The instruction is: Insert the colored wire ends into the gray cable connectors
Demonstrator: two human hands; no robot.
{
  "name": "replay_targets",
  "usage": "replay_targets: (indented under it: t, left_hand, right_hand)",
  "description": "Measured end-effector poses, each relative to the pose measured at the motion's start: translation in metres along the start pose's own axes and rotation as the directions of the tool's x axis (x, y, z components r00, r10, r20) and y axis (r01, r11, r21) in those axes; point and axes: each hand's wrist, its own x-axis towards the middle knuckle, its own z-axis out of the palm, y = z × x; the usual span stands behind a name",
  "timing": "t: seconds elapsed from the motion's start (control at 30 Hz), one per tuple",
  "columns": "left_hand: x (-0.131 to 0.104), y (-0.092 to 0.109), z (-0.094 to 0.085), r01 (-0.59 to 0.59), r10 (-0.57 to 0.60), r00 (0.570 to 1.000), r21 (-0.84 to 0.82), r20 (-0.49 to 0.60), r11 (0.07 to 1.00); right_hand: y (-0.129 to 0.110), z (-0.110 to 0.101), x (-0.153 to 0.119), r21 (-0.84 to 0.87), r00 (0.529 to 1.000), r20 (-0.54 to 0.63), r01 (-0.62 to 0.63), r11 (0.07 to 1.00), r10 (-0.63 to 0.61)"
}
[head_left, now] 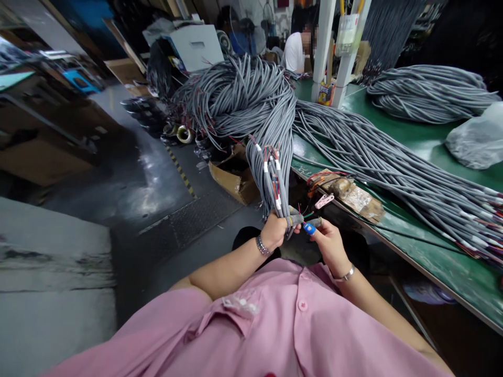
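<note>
My left hand (275, 230) is closed around the ends of several grey cables (278, 191), just in front of my body. Grey coverings wrap some of its fingers. Thin coloured wires (308, 215) stick out past those fingers. My right hand (330, 249) meets the left at the wire ends, its thumb and a grey-covered finger pinched together. Something blue (309, 229) sits at the right thumb's tip, and I cannot tell whether it is worn or held. Beyond the left hand, stripped cable ends with white bands (277, 164) and red and blue wires hang from the bundle.
A large coil of grey cable (236, 94) lies ahead, spilling over the edge of a green table (428, 225). More cables (377, 152) stretch across it to the right. A pink clip (324, 201) lies near its edge. An open cardboard box (231, 178) stands below. A person (294, 52) sits beyond.
</note>
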Motion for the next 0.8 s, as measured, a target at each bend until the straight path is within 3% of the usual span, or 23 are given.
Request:
replay_targets:
  t: [0.13,0.27,0.43,0.8]
  left_hand:
    - [0.004,0.006,-0.002,0.066,-0.072,0.994,0.069,0.084,0.995]
    - [0.005,0.006,0.000,0.091,-0.101,0.991,0.120,0.086,0.989]
    - [0.002,-0.003,0.000,0.037,-0.055,0.993,0.169,0.102,0.985]
    - [-0.001,-0.012,-0.003,-0.020,-0.014,0.994,0.295,0.111,0.955]
  right_hand:
    - [0.005,-0.018,0.002,-0.006,0.999,0.013,-0.035,0.999,0.035]
    - [0.002,-0.027,0.006,0.014,0.999,-0.018,-0.048,0.999,0.048]
    - [-0.010,-0.015,0.012,0.033,0.998,0.056,-0.044,0.998,0.042]
    - [-0.006,-0.001,0.019,-0.107,0.999,0.047,-0.013,0.994,0.018]
